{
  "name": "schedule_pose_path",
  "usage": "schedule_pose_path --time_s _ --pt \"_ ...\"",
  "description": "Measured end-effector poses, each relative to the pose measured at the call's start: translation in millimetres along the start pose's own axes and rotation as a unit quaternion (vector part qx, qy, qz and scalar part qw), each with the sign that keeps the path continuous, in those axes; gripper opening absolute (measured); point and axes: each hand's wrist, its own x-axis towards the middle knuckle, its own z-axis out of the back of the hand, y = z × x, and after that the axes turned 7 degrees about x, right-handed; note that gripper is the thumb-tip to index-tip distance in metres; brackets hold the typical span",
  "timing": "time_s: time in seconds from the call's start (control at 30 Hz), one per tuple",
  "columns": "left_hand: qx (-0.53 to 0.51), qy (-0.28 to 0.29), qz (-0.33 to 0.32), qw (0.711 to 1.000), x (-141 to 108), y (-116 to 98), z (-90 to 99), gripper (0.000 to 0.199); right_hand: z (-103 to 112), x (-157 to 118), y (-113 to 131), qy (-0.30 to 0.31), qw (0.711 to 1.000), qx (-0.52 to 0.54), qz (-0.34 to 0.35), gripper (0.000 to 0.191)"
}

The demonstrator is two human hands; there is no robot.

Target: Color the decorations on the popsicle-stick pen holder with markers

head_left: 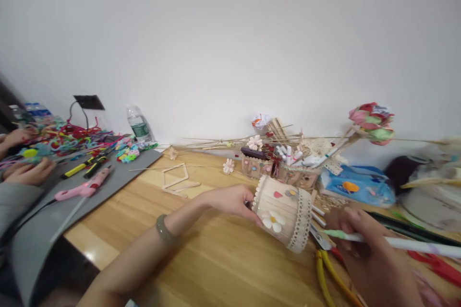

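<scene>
My left hand [234, 200] is closed on a round craft-stick pot [284, 211], held tilted on its side above the table. Lace runs around both of its ends, and a white felt flower and a small red heart decorate its wall. At the right, my right hand [372, 249] grips a long white rod [421, 245] with a pale green tip, which points toward the pot. Between the pot and that hand lie pliers [322, 268] with yellow and red handles, partly hidden by the hand.
Behind the pot stand decorated stick boxes [256, 165] with pens and a paper flower [372, 122]. A blue wipes pack [358, 184] lies right. Leftward are stick frames [175, 176], a water bottle [139, 124], a pink glue gun [84, 188] and another person's hands [30, 172].
</scene>
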Motion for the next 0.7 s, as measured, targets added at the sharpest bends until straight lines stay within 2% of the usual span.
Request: schedule_pose_path --time_s 0.13,0.23,0.3,0.37,0.43,0.5,0.57,0.63,0.7 --pt "-0.011 0.046 0.027 0.999 -3.6 -2.3 7.8 0.031 -0.6 -0.4 -4.7 -0.006 1.000 0.011 -0.014 0.040" --pt "-0.054 0.030 0.021 0.998 -6.7 -2.7 15.9 0.025 -3.3 -0.3 -3.5 -0.012 1.000 0.016 -0.023 0.037" --pt "-0.099 -0.028 0.012 0.995 -8.0 -1.6 20.7 0.025 -6.0 -1.6 -0.9 -0.013 0.999 0.019 -0.023 0.037" --pt "-0.148 -0.134 0.000 0.980 -8.1 -0.5 24.4 0.021 -9.5 -4.3 3.1 -0.011 0.999 0.015 -0.026 0.036" --pt "-0.192 -0.257 -0.018 0.947 -7.7 -2.4 26.2 0.013 -13.1 -7.8 7.9 -0.012 0.999 0.008 -0.029 0.033" --pt "-0.226 -0.345 -0.038 0.910 -8.0 -10.0 25.1 0.007 -15.6 -10.9 12.5 -0.022 0.999 -0.006 -0.027 0.031" --pt "-0.251 -0.383 -0.059 0.887 -10.5 -23.6 19.9 0.004 -15.4 -12.4 15.6 -0.035 0.999 -0.024 -0.019 0.033" --pt "-0.274 -0.390 -0.099 0.873 -15.3 -40.9 10.3 0.005 -12.2 -13.0 17.1 -0.032 0.998 -0.052 -0.017 0.035" --pt "-0.270 -0.345 -0.132 0.889 -21.5 -57.8 -2.9 0.012 -8.0 -14.0 17.8 -0.023 0.996 -0.083 -0.005 0.032"
